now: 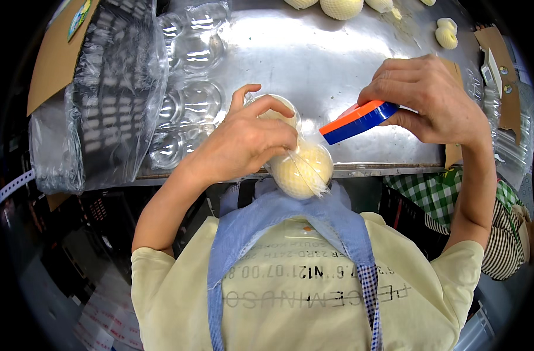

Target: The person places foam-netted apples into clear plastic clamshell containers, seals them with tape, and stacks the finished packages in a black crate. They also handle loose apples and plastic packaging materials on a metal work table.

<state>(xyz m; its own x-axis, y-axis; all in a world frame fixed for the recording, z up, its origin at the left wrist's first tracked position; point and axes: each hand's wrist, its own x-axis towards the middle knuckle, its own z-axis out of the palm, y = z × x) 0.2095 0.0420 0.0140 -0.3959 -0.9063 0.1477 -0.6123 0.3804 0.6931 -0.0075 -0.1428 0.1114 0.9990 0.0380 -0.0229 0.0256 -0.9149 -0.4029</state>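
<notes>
Near the table's front edge, my left hand (249, 140) rests on a clear plastic clamshell pack (298, 115), its fingers curled over the middle and pinching thin clear film. The pack holds rounded items in pale foam netting (301, 169); what is inside the netting cannot be told. To the right, my right hand (420, 94) is raised above the table and grips an orange and blue plastic hand tool (359, 120), possibly a tape or film dispenser. The tool's narrow end points down at the pack, close to the fingers of my left hand.
Clear clamshell trays (201, 101) lie left on the metal table (337, 79), beside a plastic-covered stack (117, 87) and cardboard (58, 57). Net-wrapped items (341, 6) sit at the far edge. Another person's green checked clothing (425, 193) shows at right.
</notes>
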